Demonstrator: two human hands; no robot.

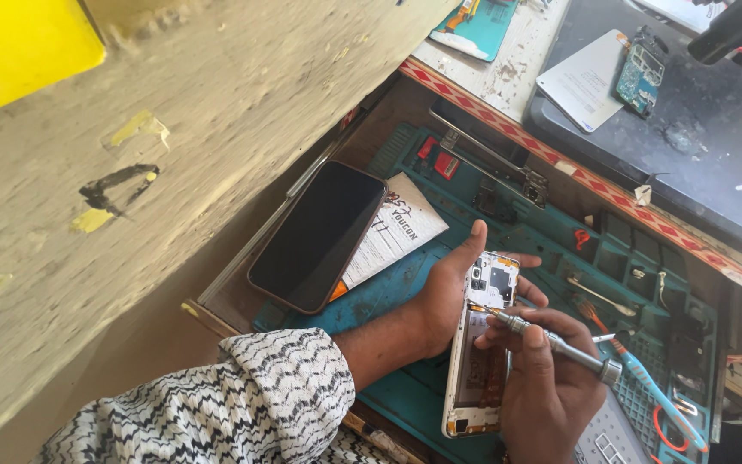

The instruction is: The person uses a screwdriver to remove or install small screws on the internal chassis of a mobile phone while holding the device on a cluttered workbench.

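My left hand [448, 288] cradles an opened white phone [480, 361] with its back cover off, thumb raised above its top edge. The phone lies tilted over a teal repair mat [405, 288]. My right hand [547, 382] grips a slim metal screwdriver [560, 346]; its tip touches the phone's upper inner part near the circuit board. My left forearm wears a black-and-white patterned sleeve [251, 399].
A dark phone [318, 234] lies face up on the mat's left, next to a white paper card [397, 225]. Tweezers [599, 295], a blue toothbrush [654, 387] and small parts sit on the right. A grey board [689, 146] with a circuit board [640, 76] lies behind. A rough wall [173, 129] rises on the left.
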